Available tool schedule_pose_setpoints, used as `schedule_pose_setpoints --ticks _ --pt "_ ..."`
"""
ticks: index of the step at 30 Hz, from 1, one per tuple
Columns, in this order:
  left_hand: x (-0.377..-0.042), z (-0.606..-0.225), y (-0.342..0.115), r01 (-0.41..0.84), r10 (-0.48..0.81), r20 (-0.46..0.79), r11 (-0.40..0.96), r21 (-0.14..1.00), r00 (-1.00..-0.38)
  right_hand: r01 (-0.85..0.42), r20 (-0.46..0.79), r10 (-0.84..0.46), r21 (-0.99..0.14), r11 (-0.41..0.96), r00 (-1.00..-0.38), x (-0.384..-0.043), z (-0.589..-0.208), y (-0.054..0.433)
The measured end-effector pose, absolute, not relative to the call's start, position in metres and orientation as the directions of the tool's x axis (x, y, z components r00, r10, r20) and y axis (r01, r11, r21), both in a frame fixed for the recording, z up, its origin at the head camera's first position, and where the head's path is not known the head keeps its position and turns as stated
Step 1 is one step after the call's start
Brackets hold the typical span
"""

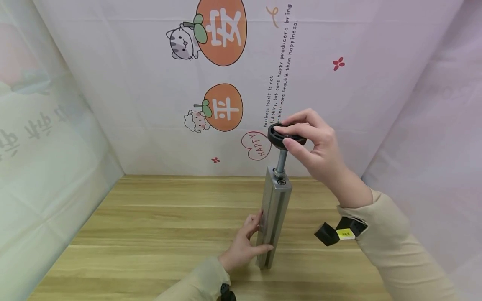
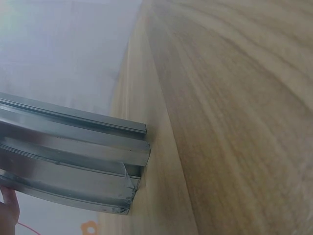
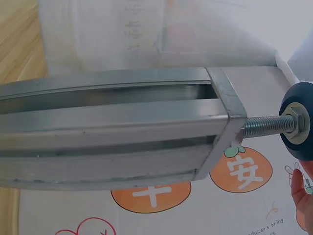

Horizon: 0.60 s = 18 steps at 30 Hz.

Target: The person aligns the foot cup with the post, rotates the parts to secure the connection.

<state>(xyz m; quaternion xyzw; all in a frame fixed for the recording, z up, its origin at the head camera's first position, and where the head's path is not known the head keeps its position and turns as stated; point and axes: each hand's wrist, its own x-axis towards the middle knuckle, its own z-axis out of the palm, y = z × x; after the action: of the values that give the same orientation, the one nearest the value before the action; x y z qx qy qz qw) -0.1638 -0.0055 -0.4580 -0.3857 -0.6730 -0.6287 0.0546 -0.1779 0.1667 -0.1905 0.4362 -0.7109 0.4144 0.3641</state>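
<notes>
One aluminium profile (image 1: 274,217) stands upright on the bench (image 1: 150,234), its lower end resting on the wood near the middle of the surface. The metal is dull silver, square in section, with long open slots down its faces; the left wrist view shows the cut end (image 2: 132,166) meeting the bench, edges slightly rough. A flat end cap closes the top.

One threaded steel rod (image 1: 281,161) rises from the top of the profile, bright and finely ribbed. In the right wrist view a single hex nut (image 3: 289,125) sits on it against a pale washer. One round black foot (image 1: 285,137), disc-shaped and matt like rubber or plastic, tops the rod.

My right hand (image 1: 320,152) grips that disc, thumb beneath and fingers curled over its rim. My left hand (image 1: 246,242) holds the profile low down on its left side, thumb across the front face and fingers behind. The two hands are well apart, one high, one low.

The bench is pale wood with straight grain and visible plank joints. Printed cloth (image 1: 226,83) with two orange fruit motifs hangs behind. Both sleeves are cream fabric.
</notes>
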Motion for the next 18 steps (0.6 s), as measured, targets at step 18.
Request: schedule_pose_setpoints --ticks 18 --pt "-0.163 -0.457 -0.005 0.565 0.46 0.534 -0.083 0.821 -0.709 -0.829 0.919 -0.302 -0.046 0.558 -0.254 -0.166 -0.18 0.16"
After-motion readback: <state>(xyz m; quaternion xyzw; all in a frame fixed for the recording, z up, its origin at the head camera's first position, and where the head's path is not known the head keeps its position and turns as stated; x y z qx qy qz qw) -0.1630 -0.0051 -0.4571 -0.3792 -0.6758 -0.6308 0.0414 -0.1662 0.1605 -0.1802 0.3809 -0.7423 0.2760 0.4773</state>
